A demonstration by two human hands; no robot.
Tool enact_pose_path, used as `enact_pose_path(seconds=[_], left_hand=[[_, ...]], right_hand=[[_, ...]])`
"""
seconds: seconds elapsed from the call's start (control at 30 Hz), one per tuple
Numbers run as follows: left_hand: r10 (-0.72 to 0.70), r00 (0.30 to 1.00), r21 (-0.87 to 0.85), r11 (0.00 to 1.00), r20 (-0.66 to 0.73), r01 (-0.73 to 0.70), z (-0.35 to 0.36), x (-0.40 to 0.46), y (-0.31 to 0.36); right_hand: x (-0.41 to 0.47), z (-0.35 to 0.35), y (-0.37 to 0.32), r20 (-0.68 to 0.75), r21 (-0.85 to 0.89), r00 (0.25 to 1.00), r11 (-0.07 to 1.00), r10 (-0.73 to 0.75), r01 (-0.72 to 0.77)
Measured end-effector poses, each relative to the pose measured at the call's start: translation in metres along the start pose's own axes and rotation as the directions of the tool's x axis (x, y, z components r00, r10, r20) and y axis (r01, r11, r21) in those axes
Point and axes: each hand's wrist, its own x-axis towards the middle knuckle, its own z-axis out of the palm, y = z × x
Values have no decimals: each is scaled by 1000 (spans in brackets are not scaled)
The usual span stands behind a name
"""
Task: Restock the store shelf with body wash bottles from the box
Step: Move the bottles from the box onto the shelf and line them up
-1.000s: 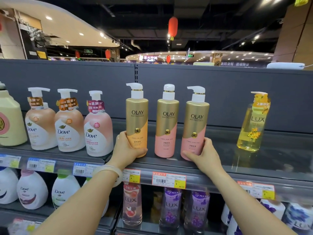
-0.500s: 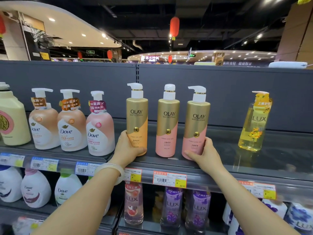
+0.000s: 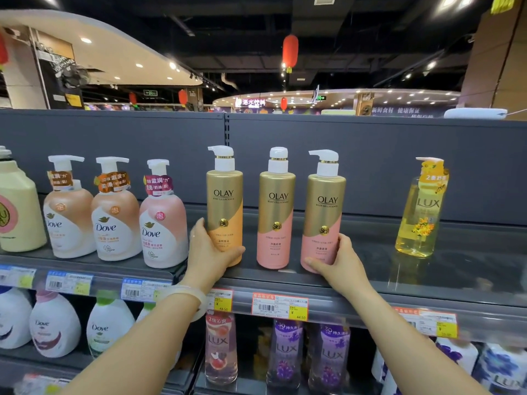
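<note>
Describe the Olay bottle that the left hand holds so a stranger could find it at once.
On the upper grey shelf, three gold Olay bottles stand between Dove and Lux. The left hand grips the leftmost bottle. Its base is orange, its neighbours' pink.

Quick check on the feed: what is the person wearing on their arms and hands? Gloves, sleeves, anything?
No gloves and no sleeves in view: both forearms are bare. The left hand has a pale, smooth, rounded bangle at the wrist. The right hand and its wrist carry nothing.

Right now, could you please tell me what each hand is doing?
Left hand: grips the gold and orange bottle on the shelf.
Right hand: grips the right gold and pink bottle near its base.
</note>
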Motion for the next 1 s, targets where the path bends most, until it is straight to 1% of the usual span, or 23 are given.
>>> enact_pose_path(seconds=[0.03,0.07,0.1,0.13,0.17,0.2,0.27,0.33,0.37,0.4,0.47,0.73,1.0], left_hand=[[74,989,-3,997,-126,-75,2,-7,5],[179,953,12,983,-245,-181,4,-15,11],[280,909,37,958,-308,-283,9,-23,17],[354,883,52,933,-309,-356,16,-31,24],[386,885,45,921,-260,-388,23,-38,30],[379,908,21,924,-181,-381,32,-42,36],[297,953,-30,954,-55,-299,50,-46,47],[142,989,-40,989,30,-141,66,-42,50],[55,996,-17,998,70,-54,72,-39,51],[-11,996,16,1000,90,9,75,-37,50],[-70,993,64,996,91,64,79,-31,46],[-38,998,56,998,40,36,73,-34,41],[-16,999,41,999,28,15,66,-39,40]], right_hand=[[0,0,0,-7,9,1000,1000,-4,4],[0,0,0,-12,14,1000,1000,-9,9],[-1,0,-1,-15,16,1000,1000,-15,15],[-1,1,-1,-17,15,1000,1000,-20,20],[0,1,-1,-18,13,1000,1000,-21,22],[0,2,-1,-18,13,1000,1000,-20,20],[0,2,-1,-20,11,1000,1000,-18,19],[0,2,1,-23,9,999,1000,-24,25],[0,2,1,-25,8,999,1000,-28,28],[0,2,1,-25,7,999,1000,-30,30],[1,2,2,-25,7,999,999,-35,35],[1,2,1,-38,-1,998,999,-48,48],[-4,2,1,-21,-7,997,997,-76,75]])
